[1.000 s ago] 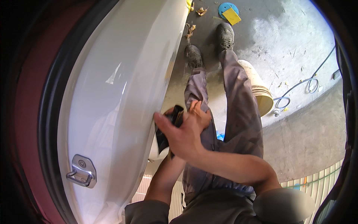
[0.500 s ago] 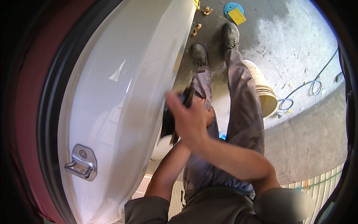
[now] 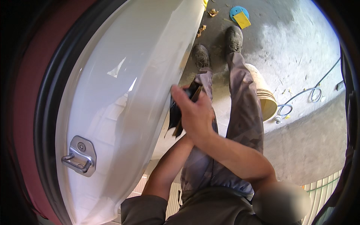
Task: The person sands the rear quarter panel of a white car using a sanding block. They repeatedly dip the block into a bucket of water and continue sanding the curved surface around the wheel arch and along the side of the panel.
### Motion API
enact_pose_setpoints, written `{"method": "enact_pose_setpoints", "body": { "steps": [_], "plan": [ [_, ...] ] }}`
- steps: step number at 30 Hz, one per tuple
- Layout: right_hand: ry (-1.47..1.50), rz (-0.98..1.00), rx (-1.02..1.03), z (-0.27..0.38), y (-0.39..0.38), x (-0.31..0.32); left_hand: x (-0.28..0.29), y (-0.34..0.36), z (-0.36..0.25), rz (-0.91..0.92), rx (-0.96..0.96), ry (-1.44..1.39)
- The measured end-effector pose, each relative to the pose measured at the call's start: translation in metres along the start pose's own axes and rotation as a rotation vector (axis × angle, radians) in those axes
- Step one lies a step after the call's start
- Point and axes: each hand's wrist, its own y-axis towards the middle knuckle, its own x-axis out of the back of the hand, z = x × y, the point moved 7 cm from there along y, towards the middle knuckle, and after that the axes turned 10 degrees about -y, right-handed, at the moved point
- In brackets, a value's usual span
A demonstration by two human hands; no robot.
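The panel [image 3: 120,105] is white, with grey shading and brighter streaks; the seal [image 3: 42,112] is black, the outer band [image 3: 27,75] dark red, the striker [image 3: 87,145] silver. The sheet [image 3: 175,115] is black with a brownish strip [image 3: 179,129]. The trousers [image 3: 245,112] are mottled grey-brown, the shirt [image 3: 213,208] dark grey. The disc [image 3: 235,10] is blue, the pad [image 3: 242,20] yellow, the bucket [image 3: 267,105] cream, the floor [image 3: 296,48] grey with whitish blotches.

On my feed the white panel [image 3: 108,97] looks smooth, glossy and painted, its bracket [image 3: 87,152] bare satin metal, the black seal [image 3: 47,116] matt rubber. I read the bucket [image 3: 267,107] as scuffed plastic, the trousers [image 3: 242,93] as creased cloth, the floor [image 3: 292,52] as rough concrete; the black piece's [image 3: 174,114] material escapes me.
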Motion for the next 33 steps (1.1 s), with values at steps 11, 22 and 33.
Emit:
{"method": "enact_pose_setpoints", "body": {
  "steps": [11,22,33],
  "plan": [
    [0.113,0.081,0.001,0.002,0.031,-0.001,0.000,-0.007,-0.011,-0.078,-0.282,0.139],
    [0.290,0.073,-0.135,0.029,0.120,0.005,-0.009,0.003,0.016,0.138,-0.069,0.356],
    [0.054,0.129,-0.104,0.020,0.097,0.007,0.005,0.002,-0.042,0.028,-0.296,0.349]
  ]
}}
